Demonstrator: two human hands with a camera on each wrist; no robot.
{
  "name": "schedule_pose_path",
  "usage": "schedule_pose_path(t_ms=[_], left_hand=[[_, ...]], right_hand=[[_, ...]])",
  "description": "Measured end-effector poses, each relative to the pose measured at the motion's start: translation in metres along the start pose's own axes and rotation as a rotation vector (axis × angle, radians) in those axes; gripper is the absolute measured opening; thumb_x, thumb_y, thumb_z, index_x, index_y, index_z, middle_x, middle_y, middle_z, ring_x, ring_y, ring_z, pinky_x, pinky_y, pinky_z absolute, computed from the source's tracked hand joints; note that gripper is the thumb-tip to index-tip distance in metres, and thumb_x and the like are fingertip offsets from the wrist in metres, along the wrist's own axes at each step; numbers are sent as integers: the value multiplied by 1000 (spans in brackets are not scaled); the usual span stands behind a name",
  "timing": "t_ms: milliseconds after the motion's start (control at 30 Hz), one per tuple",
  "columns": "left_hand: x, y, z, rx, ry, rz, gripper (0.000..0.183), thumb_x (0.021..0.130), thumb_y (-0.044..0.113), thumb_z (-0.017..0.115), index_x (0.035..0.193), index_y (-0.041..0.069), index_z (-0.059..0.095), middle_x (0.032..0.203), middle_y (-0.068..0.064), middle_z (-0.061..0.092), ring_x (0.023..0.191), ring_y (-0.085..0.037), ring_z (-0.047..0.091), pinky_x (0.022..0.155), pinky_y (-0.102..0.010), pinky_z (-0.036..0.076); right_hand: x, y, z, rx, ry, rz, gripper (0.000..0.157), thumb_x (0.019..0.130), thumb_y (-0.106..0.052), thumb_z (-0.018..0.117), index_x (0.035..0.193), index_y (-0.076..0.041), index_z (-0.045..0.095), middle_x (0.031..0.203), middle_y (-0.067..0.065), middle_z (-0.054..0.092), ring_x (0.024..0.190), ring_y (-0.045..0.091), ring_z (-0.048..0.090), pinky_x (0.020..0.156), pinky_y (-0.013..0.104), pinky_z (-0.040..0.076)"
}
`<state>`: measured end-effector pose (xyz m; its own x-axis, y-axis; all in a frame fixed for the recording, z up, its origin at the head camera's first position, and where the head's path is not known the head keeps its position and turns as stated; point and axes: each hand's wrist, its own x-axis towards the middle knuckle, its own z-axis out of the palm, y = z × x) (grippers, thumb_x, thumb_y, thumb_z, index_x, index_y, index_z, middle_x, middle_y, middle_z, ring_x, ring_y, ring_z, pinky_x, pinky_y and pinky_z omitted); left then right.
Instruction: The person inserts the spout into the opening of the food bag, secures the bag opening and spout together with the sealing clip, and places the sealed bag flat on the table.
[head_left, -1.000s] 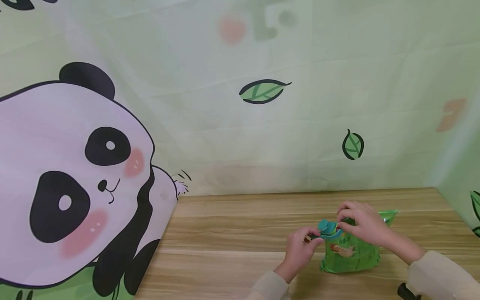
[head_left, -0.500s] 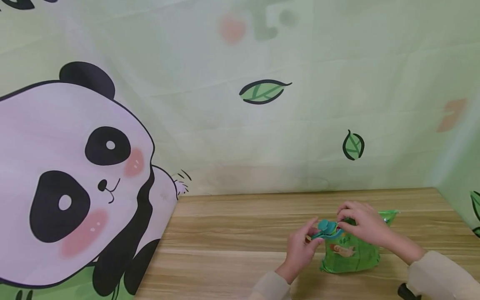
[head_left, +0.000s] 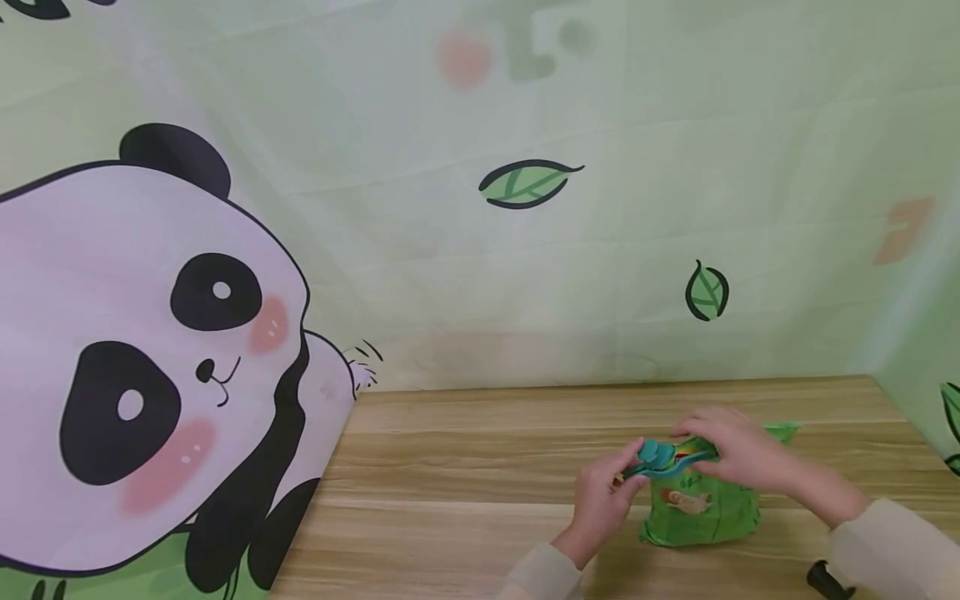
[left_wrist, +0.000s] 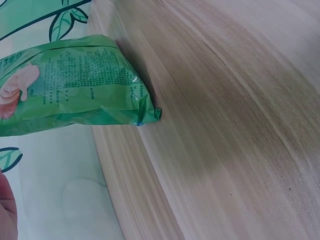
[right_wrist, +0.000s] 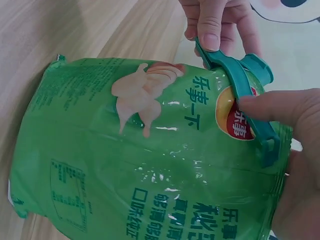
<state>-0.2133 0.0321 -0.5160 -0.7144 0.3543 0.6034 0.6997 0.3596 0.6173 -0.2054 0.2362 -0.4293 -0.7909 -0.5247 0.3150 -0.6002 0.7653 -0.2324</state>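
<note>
Soft, flat, slightly dim light fills the head view, with a pale streak of sheen along the right of the backdrop [head_left: 615, 250]. The right hand [head_left: 738, 452] seems a little blurred there. Duller light in the left wrist view leaves soft-edged shadow on the tabletop [left_wrist: 240, 165] beside the green bag [left_wrist: 95, 82]. In the right wrist view, white glints speckle its wrapper and fine print [right_wrist: 65, 172] smears.

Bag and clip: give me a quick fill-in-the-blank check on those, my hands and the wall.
The bag is mainly ____ in colour.
In the right wrist view, the left hand pinches the clip while the right hand has its ____ on it.
The animal drawn on the wall is a ____.
Missing words: green; thumb; panda.
</note>
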Motion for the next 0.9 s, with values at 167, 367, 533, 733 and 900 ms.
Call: schedule_pose_path(t_ms=[167,367,533,733,900], left_hand=[[0,0,1,-6,-8,-7,39,82,17,60,119,8,56,90,-3,67,78,-5,61,59,-3,42],[0,0,1,21,8,15,39,81,17,61,118,7,56,87,-3,66,76,-6,61,59,-2,42],[0,-1,1,38,10,28,40,81,17,61,119,8,55,87,-2,66,75,-4,60,59,-2,41],[0,-1,1,55,5,29,41,80,16,62,120,9,55,87,-2,66,76,-5,60,60,-2,41],[0,-1,0,85,15,61,43,78,15,64,120,8,55,87,-2,66,77,-5,59,61,-1,41]], right_hand=[[-1,-1,-4,-13,-53,2,41,67,-16,74,106,-11,61,103,5,63,96,29,56,79,51,42],[-2,-1,-6,0,-46,-23,32,68,-15,72,99,-14,63,96,0,64,89,22,59,75,44,46],[-1,0,-7,22,-66,-6,33,70,-16,71,102,-13,63,98,2,65,89,24,59,74,45,46],[-2,0,-8,15,-26,-59,40,69,-12,72,107,-12,62,98,1,65,87,22,60,71,42,48],[-3,1,-6,-6,9,-94,40,67,-12,73,105,-14,63,96,-1,66,84,18,61,69,40,48]])
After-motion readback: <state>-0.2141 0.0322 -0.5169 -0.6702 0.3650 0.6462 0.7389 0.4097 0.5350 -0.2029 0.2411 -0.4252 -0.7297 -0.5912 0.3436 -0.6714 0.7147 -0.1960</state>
